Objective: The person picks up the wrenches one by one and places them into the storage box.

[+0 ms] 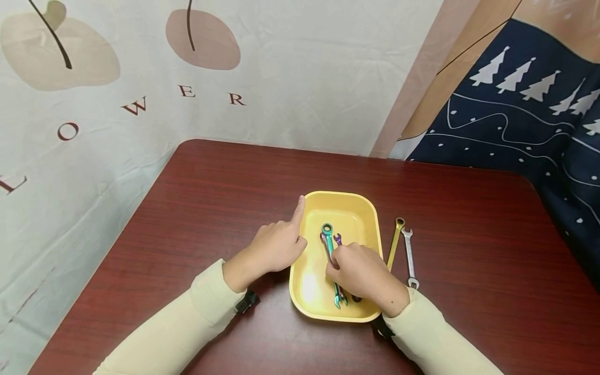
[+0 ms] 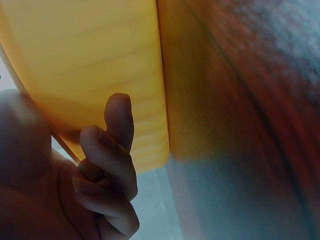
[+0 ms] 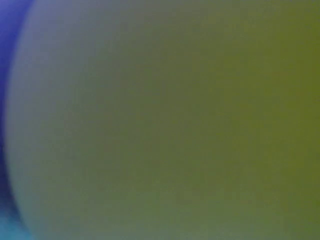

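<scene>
A yellow plastic tray (image 1: pixel 309 307) stands on the table. My left hand (image 1: pixel 276 245) holds its left rim, thumb over the edge and index finger stretched along it; the left wrist view shows the other fingers (image 2: pixel 112 160) bent beside the outer wall. Inside the tray, my right hand (image 1: pixel 358 271) grips a teal combination wrench (image 1: pixel 329 240) between thumb and fingers. A purple wrench (image 1: pixel 338 238) and a darker purplish wrench (image 1: pixel 323 240) lie close by, partly hidden under that hand. The right wrist view is a yellowish-green blur that shows no hand.
Right of the tray, a gold wrench (image 1: pixel 395 242) and a silver wrench (image 1: pixel 410 255) lie on the dark red table (image 1: pixel 225 182). Behind the table hang a pale printed cloth (image 1: pixel 304 78) and a navy one with white trees (image 1: pixel 497 125).
</scene>
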### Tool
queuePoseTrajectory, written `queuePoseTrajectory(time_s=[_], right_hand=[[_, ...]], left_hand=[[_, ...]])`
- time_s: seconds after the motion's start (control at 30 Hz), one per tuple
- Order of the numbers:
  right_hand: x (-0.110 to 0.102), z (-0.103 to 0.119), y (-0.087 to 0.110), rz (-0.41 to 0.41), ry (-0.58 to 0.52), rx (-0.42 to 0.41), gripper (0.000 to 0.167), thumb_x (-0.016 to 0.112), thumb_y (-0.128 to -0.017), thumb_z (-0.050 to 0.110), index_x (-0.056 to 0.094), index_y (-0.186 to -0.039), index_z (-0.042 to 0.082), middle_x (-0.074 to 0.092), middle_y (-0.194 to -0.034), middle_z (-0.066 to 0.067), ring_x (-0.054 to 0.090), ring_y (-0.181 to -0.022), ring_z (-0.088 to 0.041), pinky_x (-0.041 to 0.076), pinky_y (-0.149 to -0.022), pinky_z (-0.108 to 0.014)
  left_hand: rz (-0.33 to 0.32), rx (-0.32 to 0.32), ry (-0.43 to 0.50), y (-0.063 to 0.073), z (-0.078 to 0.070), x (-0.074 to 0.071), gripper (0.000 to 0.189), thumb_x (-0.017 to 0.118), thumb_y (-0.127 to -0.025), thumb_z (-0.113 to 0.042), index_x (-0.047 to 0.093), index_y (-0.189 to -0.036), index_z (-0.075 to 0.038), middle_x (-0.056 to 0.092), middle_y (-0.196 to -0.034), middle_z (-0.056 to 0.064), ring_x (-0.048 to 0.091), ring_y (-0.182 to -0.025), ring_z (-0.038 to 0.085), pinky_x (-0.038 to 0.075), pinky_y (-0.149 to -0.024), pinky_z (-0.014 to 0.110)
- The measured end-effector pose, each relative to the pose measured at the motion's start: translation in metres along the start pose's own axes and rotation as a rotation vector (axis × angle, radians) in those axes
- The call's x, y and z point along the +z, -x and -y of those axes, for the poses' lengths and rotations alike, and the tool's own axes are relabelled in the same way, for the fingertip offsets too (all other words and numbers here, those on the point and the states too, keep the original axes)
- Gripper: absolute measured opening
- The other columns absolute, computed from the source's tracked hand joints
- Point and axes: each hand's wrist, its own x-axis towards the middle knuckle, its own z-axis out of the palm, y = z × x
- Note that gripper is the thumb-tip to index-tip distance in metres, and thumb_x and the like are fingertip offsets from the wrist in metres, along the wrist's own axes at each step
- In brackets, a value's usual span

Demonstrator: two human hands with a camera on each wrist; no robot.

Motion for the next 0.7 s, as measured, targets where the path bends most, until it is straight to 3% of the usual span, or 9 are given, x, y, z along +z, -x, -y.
queuePoseTrajectory(time_s=[0.7], right_hand=[[0.0014,-0.0008,0.0,0.018,0.048,-0.03,0.044,0.061,-0.089,0.025,0.044,-0.048,0.022,0.041,-0.044,0.009,0.043,-0.041,-0.009,0.034,-0.043,-0.03]], left_hand=[[0.003,-0.002,0.004,0.0019,-0.0011,-0.0019,0.087,0.049,-0.097,-0.024,-0.01,-0.161,-0.013,0.047,-0.052,-0.004,0.039,-0.043,0.014,0.03,-0.044,0.032]])
